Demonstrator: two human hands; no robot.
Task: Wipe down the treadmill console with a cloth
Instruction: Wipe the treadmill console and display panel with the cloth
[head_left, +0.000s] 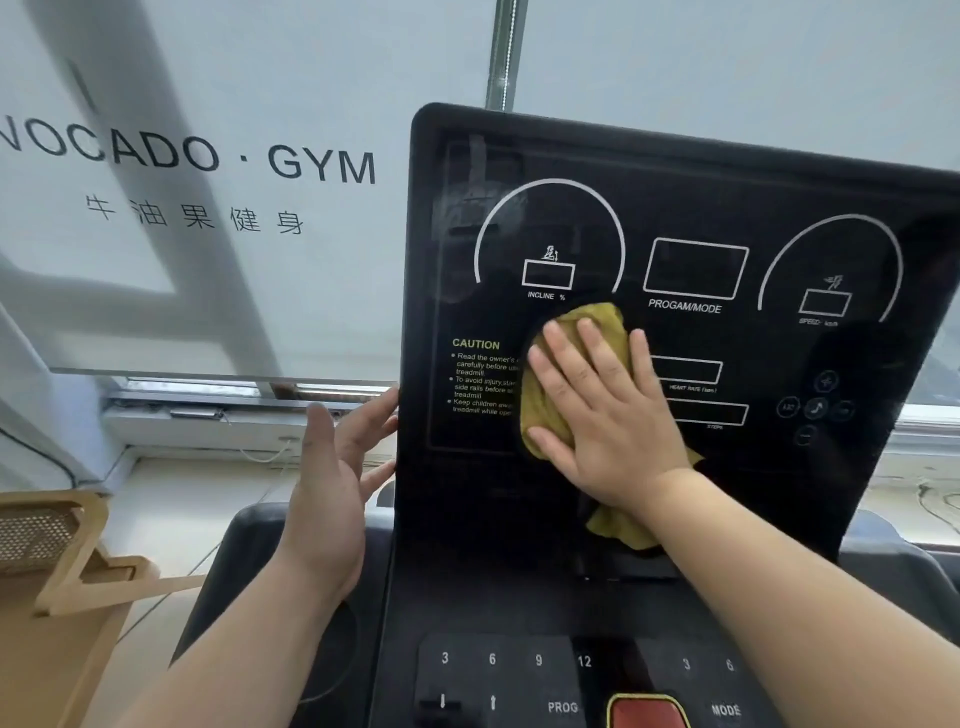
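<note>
Centrally, the yellow cloth (558, 374) lies pressed flat on the treadmill console (675, 208), at 5 o'clock from the INCLINE readout (548, 274). Right hand (605, 415), fingers spread, pins it; left hand (337, 467), fingers loosely apart, braces the console's 9 o'clock edge. Risks: the hanging tail could drag unwiped, or a low stroke could press the keypad (519, 675).

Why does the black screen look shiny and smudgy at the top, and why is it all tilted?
Head view: window daylight reflects off the glossy console, leaving a pale hazy patch at its upper left; the wide-angle lens bends and tilts its edges. The right hand pressing the yellow cloth looks sharp.
</note>
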